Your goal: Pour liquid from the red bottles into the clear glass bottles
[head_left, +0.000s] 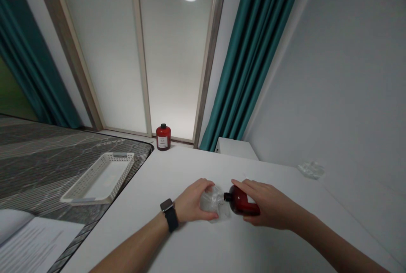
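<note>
My left hand [197,201], with a dark watch [169,213] on its wrist, is curved around a clear, transparent container [212,200] low over the white table. I cannot make out the container's exact kind. In my right hand [269,205] lies a dark red bottle [241,202] with a pale label, its fingers wrapped round the body. The bottle is tipped on its side, and its black neck end [227,197] points left, close by the container. Whether the two touch, or whether anything flows, cannot be made out.
A second red bottle [163,138] with a black cap stands upright at the white table's [187,163] far edge. Clear crumpled-looking plastic [311,170] lies far right. On the dark patterned surface at left are a white basket [106,199] and an open book [41,243].
</note>
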Available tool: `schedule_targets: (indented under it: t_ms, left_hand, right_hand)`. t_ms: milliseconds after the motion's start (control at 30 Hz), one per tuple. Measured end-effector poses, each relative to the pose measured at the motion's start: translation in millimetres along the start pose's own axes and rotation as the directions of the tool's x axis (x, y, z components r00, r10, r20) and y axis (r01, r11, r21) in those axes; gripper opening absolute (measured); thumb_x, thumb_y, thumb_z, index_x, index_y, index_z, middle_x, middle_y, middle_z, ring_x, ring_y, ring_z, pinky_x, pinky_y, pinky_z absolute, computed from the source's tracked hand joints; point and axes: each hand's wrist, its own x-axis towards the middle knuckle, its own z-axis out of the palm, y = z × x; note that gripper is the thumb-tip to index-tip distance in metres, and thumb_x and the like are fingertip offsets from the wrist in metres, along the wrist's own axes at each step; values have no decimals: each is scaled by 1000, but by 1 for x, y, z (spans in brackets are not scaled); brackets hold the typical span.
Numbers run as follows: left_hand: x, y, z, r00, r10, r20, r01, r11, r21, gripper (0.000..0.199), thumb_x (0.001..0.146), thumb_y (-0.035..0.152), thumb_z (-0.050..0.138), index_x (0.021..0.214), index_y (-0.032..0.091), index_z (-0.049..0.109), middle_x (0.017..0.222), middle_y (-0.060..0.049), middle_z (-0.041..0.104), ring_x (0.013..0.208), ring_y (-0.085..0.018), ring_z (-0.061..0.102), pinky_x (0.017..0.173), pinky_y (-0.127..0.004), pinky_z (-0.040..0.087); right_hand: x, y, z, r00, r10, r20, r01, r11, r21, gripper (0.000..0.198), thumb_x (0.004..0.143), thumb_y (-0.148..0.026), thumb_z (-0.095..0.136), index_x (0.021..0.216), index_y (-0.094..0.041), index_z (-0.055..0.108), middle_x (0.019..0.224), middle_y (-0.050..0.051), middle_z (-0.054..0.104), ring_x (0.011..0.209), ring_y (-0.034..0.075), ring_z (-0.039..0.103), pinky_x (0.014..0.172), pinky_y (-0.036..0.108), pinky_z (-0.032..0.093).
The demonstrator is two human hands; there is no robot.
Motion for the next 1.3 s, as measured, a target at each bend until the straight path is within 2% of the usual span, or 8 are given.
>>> schedule_targets:
  t_ms: [233, 667, 1300]
  left_hand:
    - [0, -1, 0, 1000, 4, -1, -4, 1000, -5, 70, 63, 39, 87, 119, 17, 51, 106, -8, 62, 95, -25, 59, 86, -39, 49]
    - [1, 1, -1, 1000, 2, 0, -2, 1000, -3, 71, 63, 38, 88, 119, 18, 51, 106, -7, 62, 94, -26, 60, 85, -38, 50]
    - [0, -1, -1, 1000, 16, -3, -16, 1000, -17, 69, 65, 41, 86, 120, 18, 51, 107, -8, 62, 96, -26, 60, 85, -39, 50]
  right_hand:
    - [1, 0, 1, 1000, 11, -5, -11, 1000, -11, 84, 70, -29, 73, 147, -22, 41, 132, 14, 62, 120, 35, 59, 99, 48, 47]
    - [1, 1, 2, 1000, -10, -22, 9, 1000, -12, 83, 72, -30, 71, 148, -23, 40, 130, 14, 62, 117, 34, 60, 96, 47, 48]
    - [0, -4, -4, 1000, 14, 8, -14, 1000, -13, 85, 71, -29, 72, 148, -21, 39, 131, 14, 61, 117, 34, 59, 97, 49, 48]
